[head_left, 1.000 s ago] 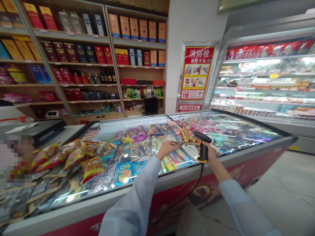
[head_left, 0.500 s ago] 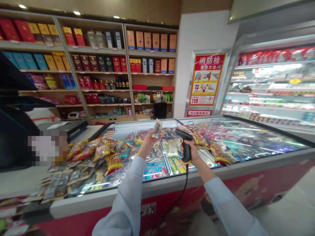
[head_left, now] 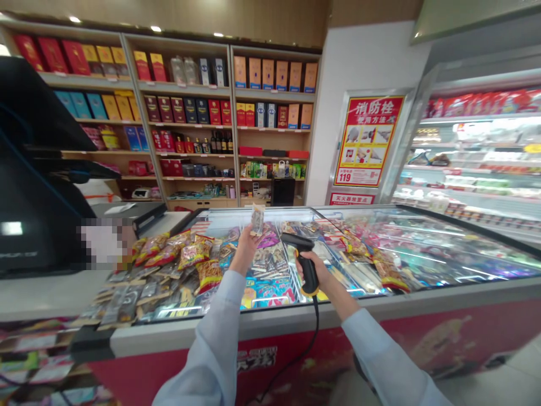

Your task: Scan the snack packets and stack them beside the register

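Observation:
My left hand (head_left: 248, 243) is closed around the lower part of a small snack packet (head_left: 257, 220), held upright over the chest freezer (head_left: 359, 299). The packet is pale with a dark printed or see-through middle; its label is too small to read. In my right hand (head_left: 315, 270) is a black barcode scanner (head_left: 309, 276), gripped by its handle. The scanner's head points left, toward the packet, with a gap between them. A black cord (head_left: 310, 338) hangs from the handle down the freezer's front.
Yellow-and-red snack bags (head_left: 195, 252) and dark flat packets (head_left: 122, 301) lie on the freezer's left end. A black checkout terminal (head_left: 38, 169) stands at left. Behind are shelves of boxes (head_left: 190, 110), a red fire-hydrant sign (head_left: 369, 141) and a lit refrigerated display (head_left: 477, 152).
The view has turned a little to the left. My left hand with the packet and my right hand with the scanner have both shifted left in view. Both grips are unchanged.

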A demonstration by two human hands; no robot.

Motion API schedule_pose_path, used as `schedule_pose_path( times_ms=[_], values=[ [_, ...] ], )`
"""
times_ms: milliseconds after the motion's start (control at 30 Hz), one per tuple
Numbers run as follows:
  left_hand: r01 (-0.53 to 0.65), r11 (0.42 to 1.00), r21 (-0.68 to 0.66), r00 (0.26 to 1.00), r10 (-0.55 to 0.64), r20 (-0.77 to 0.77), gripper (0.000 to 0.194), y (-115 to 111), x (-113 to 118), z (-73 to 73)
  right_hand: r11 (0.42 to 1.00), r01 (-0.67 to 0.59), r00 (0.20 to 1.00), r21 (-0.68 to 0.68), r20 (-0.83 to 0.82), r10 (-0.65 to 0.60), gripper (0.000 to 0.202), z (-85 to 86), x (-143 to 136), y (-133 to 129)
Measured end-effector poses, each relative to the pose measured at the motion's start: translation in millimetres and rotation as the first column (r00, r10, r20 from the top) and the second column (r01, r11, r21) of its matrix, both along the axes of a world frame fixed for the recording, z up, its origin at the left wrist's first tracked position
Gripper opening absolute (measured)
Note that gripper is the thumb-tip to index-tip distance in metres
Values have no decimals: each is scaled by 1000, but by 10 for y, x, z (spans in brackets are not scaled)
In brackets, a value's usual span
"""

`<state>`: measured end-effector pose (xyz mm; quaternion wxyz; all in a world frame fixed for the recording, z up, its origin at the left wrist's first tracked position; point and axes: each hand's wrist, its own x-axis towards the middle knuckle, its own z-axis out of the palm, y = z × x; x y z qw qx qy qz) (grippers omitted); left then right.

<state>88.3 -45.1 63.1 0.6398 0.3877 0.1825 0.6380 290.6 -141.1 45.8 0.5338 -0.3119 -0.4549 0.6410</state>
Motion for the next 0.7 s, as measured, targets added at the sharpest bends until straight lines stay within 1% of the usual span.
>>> schedule_pose_path(
  times_ms=[133,267,333,400,467,567,633,700],
  values=[
    [6,1000,-13,1000,-6,19,34,7,6,9,1000,-4,1000,-5,6,4,25,37,-10,-2],
    [16,998,-56,1000,-14,24,33,28,34,-25,1000,-10,1000,1,5,10,24,19,-7,10],
    [10,998,-54,1000,-9,13,33,36,44,-41,1000,-14,1000,1,10,14,24,8,-7,24],
    [3,999,-40,1000,-3,-11,35,44,34,-23,1000,-6,1000,8,2,6,23,7,-8,53],
    [-8,1000,-14,999,8,-42,36,49,-12,50,1000,7,1000,15,-15,-7,22,17,-12,104],
    [-56,996,68,994,62,-88,36,41,-178,245,1000,-5,1000,25,-25,5,24,44,-41,215],
    [-113,983,147,984,132,-121,36,16,-355,389,999,-24,999,45,-38,26,26,67,-92,293],
    [-201,955,219,959,238,-154,36,-23,-574,504,997,-37,997,64,-62,41,26,95,-176,357]
  ],
)
